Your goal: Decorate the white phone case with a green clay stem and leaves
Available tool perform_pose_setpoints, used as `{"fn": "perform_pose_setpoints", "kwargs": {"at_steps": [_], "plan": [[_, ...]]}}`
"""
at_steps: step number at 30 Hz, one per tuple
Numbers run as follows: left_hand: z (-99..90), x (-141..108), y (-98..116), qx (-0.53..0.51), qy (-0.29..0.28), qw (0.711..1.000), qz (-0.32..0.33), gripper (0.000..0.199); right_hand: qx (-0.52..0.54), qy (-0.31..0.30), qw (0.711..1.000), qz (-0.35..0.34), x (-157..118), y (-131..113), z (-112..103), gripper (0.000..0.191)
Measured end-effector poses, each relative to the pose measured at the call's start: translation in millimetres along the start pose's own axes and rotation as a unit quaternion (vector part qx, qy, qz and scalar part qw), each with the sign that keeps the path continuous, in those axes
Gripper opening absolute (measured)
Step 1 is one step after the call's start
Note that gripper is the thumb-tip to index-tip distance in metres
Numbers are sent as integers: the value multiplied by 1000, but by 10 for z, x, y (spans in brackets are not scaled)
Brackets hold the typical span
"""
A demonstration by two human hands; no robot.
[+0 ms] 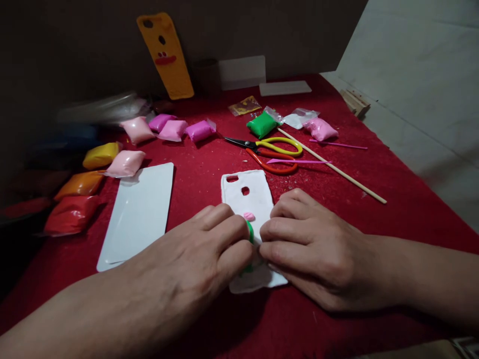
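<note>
In front of me a white phone case (258, 192) lies flat on the red cloth, its camera cutout at the far end. A small ridged pink clay piece (249, 216) sits near its middle. Just below that, green clay (250, 231) shows at the fingers of my left hand (217, 244), which are curled closed over it and the case's left side. My right hand (322, 252) is closed at the case's right edge, fingers bent and pressed together against it. Both thumbs and the fingertips' undersides are mostly hidden.
Scissors (258, 145), a pink tool (299, 161) and a wooden stick (337, 169) lie beyond the case. A white board (145, 214) is at left, beside red (71, 214) and other coloured clay packets. A yellow phone case (166, 60) leans at the back.
</note>
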State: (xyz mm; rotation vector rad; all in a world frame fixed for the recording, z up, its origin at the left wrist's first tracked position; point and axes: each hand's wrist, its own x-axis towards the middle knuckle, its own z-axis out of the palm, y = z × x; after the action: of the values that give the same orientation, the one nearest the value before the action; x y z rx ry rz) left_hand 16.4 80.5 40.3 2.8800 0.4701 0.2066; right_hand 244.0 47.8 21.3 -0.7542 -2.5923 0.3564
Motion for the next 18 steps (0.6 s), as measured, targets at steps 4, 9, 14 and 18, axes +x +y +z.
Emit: {"fn": "perform_pose_setpoints", "kwargs": {"at_steps": [4,9,14,18], "plan": [[-44,39,12,-51,-53,997,-21,25,0,1,1000,1,-1,-4,2,14],[0,79,63,-23,-11,999,-25,28,-1,-3,1000,1,2,-3,10,15],[127,51,111,-5,40,998,-40,33,-2,3,1000,-1,0,4,19,12],[126,52,153,26,56,998,-30,41,-7,0,1000,-3,-2,9,16,12]]}}
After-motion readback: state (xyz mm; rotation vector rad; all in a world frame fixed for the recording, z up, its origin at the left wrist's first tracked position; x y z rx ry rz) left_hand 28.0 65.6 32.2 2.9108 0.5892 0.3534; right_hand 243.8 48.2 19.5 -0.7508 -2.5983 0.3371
